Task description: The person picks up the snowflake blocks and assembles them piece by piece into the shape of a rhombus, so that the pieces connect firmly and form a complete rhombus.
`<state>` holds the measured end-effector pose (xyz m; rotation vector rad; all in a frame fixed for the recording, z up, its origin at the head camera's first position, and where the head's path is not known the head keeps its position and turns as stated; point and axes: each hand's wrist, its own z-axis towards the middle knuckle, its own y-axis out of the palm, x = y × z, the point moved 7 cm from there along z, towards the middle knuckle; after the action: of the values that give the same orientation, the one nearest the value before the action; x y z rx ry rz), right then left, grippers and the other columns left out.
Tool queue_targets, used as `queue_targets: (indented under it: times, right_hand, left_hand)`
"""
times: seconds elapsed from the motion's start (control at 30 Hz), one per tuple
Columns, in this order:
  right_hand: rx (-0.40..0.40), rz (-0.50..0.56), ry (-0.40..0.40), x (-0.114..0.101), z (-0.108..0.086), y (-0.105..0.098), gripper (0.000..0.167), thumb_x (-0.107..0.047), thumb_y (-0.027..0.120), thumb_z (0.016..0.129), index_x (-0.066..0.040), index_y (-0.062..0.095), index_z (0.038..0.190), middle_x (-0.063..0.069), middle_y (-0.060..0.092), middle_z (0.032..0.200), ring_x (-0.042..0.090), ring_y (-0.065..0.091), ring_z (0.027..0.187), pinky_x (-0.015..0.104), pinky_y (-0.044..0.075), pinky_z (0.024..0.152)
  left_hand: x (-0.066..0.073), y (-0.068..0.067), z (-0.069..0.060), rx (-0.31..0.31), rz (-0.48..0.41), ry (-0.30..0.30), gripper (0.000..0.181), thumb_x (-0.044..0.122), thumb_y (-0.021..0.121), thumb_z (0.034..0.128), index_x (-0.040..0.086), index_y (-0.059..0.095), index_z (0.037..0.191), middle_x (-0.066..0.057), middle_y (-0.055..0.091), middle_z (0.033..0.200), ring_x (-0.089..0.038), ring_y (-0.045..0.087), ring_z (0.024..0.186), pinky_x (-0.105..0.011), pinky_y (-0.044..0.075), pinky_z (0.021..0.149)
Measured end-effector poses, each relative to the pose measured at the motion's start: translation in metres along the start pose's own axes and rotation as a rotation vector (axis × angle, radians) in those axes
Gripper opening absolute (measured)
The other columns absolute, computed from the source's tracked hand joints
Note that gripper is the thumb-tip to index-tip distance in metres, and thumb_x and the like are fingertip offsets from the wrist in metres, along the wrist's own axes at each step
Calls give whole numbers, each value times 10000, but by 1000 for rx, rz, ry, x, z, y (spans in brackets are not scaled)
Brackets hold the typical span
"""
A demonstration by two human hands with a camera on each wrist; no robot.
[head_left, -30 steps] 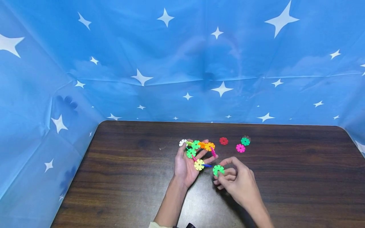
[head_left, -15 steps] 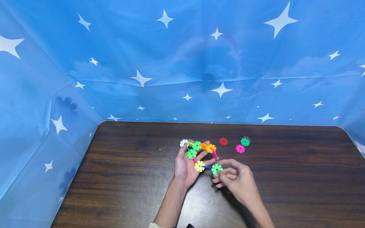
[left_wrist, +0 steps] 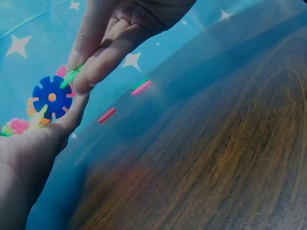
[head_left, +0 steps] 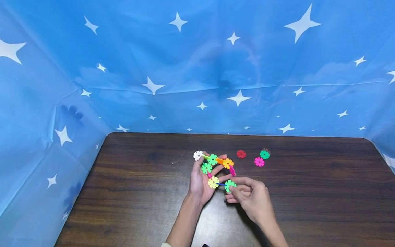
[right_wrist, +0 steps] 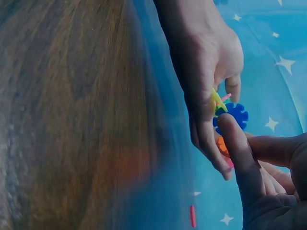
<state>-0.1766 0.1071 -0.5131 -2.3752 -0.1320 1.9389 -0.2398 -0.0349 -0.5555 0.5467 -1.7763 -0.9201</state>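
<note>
Interlocking notched plastic discs form a bent chain [head_left: 213,182] with white, green, orange, pink, yellow and blue pieces. It lies over my left hand [head_left: 200,183], palm up, whose thumb holds it near the white disc [head_left: 198,155]. My right hand [head_left: 254,199] pinches the green disc [head_left: 229,185] at the chain's near end between thumb and index finger. That disc joins the blue disc [left_wrist: 53,97], seen face-on in the left wrist view. Beyond it, the pink disc [head_left: 232,171] forms the other end, close to my right index fingertip. Whether the two ends touch is unclear.
On the dark wooden table [head_left: 139,192] lie a loose red disc [head_left: 241,154], a pink disc [head_left: 259,162] and a green disc [head_left: 264,154] overlapping a brownish one. A blue star-printed curtain [head_left: 197,68] stands behind and at the sides.
My right hand has moved left, bringing the pinched green disc nearer the left hand and the pink end. The chain's lower part has swung slightly inward and down in the head view.
</note>
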Motion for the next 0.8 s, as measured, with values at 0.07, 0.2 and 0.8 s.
queue_targets:
  times: [0.07,0.2,0.8]
  right_hand:
    - [22,6,5,0,0,1,259,119,727,948,110,713,1207,268,795,891,216,813,704,355,680,683]
    - [48,29,-11,0,-1,2,243,137,728,937,118,717,1179,283,791,890,265,815,709,355,679,671]
    - [126,-317,-49,-3,12,-50,171,-104,676,1065,31,765,1121,151,821,932,197,808,783,253,657,675]
  left_hand:
    - [-1,0,0,0,2,-4,173,397,268,1153,305,411,1187,-146,646,1455,-301,618,1309,-573,623,998]
    - [-2,1,0,-8,11,-11,170,393,278,1146,306,424,1161,-115,690,1381,-301,626,1276,-535,635,974]
    - [9,-4,1,-38,-133,12,240,383,234,1151,255,394,1276,-193,581,1531,-466,410,1539,-770,454,1118]
